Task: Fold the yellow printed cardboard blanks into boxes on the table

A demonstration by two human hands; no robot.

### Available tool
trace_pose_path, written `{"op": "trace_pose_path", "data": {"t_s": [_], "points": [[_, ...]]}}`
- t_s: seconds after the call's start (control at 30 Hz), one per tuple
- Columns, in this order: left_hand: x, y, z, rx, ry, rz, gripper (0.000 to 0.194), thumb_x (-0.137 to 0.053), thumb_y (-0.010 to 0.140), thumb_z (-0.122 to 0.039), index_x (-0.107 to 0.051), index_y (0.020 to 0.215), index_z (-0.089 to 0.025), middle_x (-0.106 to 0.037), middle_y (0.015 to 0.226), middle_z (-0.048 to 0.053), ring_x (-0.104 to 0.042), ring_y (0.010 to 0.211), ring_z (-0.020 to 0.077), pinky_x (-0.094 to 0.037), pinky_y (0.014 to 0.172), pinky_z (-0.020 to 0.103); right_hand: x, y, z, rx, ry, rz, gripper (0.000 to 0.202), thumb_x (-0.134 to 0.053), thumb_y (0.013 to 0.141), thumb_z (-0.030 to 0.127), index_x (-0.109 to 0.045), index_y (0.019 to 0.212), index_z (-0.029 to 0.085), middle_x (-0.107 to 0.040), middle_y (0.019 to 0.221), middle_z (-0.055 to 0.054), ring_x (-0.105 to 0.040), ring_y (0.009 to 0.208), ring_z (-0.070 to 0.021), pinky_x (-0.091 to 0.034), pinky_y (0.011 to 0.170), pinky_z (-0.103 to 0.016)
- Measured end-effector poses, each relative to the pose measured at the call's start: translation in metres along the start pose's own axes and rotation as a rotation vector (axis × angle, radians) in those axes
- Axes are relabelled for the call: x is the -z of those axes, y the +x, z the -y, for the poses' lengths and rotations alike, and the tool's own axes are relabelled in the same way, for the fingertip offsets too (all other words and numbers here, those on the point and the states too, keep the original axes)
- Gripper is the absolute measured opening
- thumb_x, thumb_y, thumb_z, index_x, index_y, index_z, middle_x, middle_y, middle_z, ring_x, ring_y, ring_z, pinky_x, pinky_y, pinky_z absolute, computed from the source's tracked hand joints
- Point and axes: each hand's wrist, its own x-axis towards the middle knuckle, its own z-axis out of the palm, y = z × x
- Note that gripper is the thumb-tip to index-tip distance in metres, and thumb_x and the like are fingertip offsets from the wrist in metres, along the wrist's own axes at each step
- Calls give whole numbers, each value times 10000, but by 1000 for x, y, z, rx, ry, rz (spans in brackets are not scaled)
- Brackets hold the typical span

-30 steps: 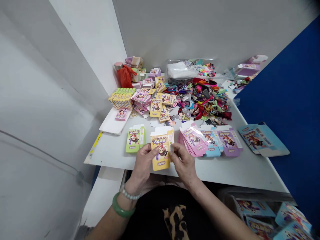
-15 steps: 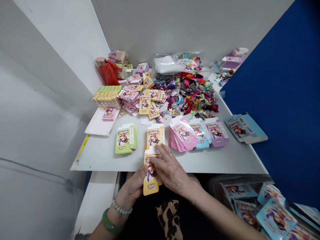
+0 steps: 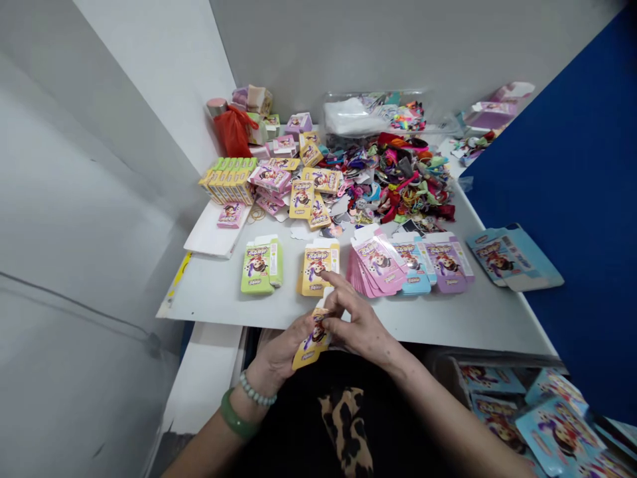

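Observation:
My left hand (image 3: 288,345) grips a flat yellow printed card box (image 3: 307,353) by its side, tilted above the table's front edge. At the box's upper end, the bent fingers of my right hand (image 3: 357,324) pinch its flap area; the fingertips partly hide it. Just beyond lies a stack of yellow boxes (image 3: 318,269), close to my right fingertips. Left of that sits a green box stack (image 3: 260,265). To the right are fanned pink boxes (image 3: 378,265), blue boxes (image 3: 414,269) and purple boxes (image 3: 448,264).
A heap of colourful hair ties (image 3: 398,179) covers the back of the table, before a clear plastic tray (image 3: 358,119). Filled yellow boxes (image 3: 229,182) stand in a row at left. An open bin (image 3: 448,372) with blue packages is at lower right; a blue partition (image 3: 572,166) rises beside.
The yellow box has come off its upright line and now tilts to the right. My right fingers have drawn from lying flat over it into a pinch at its top. The view has shifted.

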Motion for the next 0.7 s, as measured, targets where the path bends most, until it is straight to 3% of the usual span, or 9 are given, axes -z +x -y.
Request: {"op": "trace_pose_path", "data": {"t_s": [0.1, 0.2, 0.27, 0.3, 0.37, 0.4, 0.5, 0.6, 0.7], "points": [[-1, 1, -2, -7, 17, 34, 694, -918, 463, -653, -714, 915, -167, -721, 831, 74, -693, 815, 239, -540, 742, 331, 9, 2, 8, -55, 127, 58, 215, -690, 810, 256, -531, 675, 203, -477, 1549, -119, -345, 1502, -289, -346, 1168, -524], [-2, 2, -4, -41, 6, -18, 667, -940, 462, -603, -701, 905, -164, -708, 773, 53, -675, 716, 203, -524, 678, 307, 11, 2, 7, -68, 203, 78, 279, -734, 818, 336, -547, 662, 200, -452, 1573, -77, -357, 1495, -282, -297, 1205, -499], [-3, 5, -5, -112, -28, -86, 643, -928, 509, -591, -699, 927, -161, -717, 766, 50, -685, 703, 206, -529, 663, 308, 7, 1, 3, -88, 265, -13, 181, -746, 813, 366, -643, 859, 225, -406, 1602, -71, -386, 1477, -273, -345, 1185, -469], [-3, 6, -5, -162, -41, -132, 623, -917, 542, -582, -698, 946, -161, -728, 783, 53, -698, 724, 217, -538, 670, 313, 4, 0, 0, -101, 305, -65, 262, -743, 817, 378, -655, 1025, 246, -417, 1592, -79, -427, 1449, -267, -393, 1155, -451], [-2, 8, -4, -267, -30, -230, 582, -895, 601, -550, -694, 991, -167, -756, 855, 66, -721, 811, 252, -562, 714, 335, -3, -2, -6, -136, 379, -73, 461, -707, 848, 405, -583, 1270, 267, -542, 1483, -92, -544, 1337, -255, -478, 1072, -419], [-1, 10, -3, -307, -3, -269, 565, -885, 624, -534, -690, 1010, -170, -765, 897, 72, -725, 858, 268, -571, 744, 349, -7, -3, -9, -160, 399, -40, 462, -673, 876, 414, -573, 1298, 258, -623, 1380, -88, -604, 1250, -249, -510, 1023, -405], [2, 12, -1, -383, 104, -313, 543, -828, 710, -543, -668, 1080, -179, -769, 1013, 80, -716, 947, 273, -576, 826, 370, -16, -5, -18, -231, 419, -19, 315, -610, 921, 402, -643, 1171, 213, -725, 1114, -61, -679, 1014, -223, -552, 892, -365], [4, 13, 1, -437, 118, -312, 480, -793, 780, -498, -636, 1117, -196, -752, 1079, 68, -703, 963, 232, -570, 849, 347, -21, -5, -26, -259, 455, -170, 272, -679, 860, 378, -667, 1064, 198, -736, 999, -45, -679, 891, -204, -551, 798, -326], [4, 14, 3, -483, 100, -349, 437, -844, 744, -353, -635, 1093, -191, -745, 1047, 50, -697, 945, 201, -565, 840, 312, -24, -5, -31, -281, 531, -230, 301, -738, 806, 367, -661, 1042, 198, -750, 934, -40, -688, 818, -198, -554, 750, -317]]}}
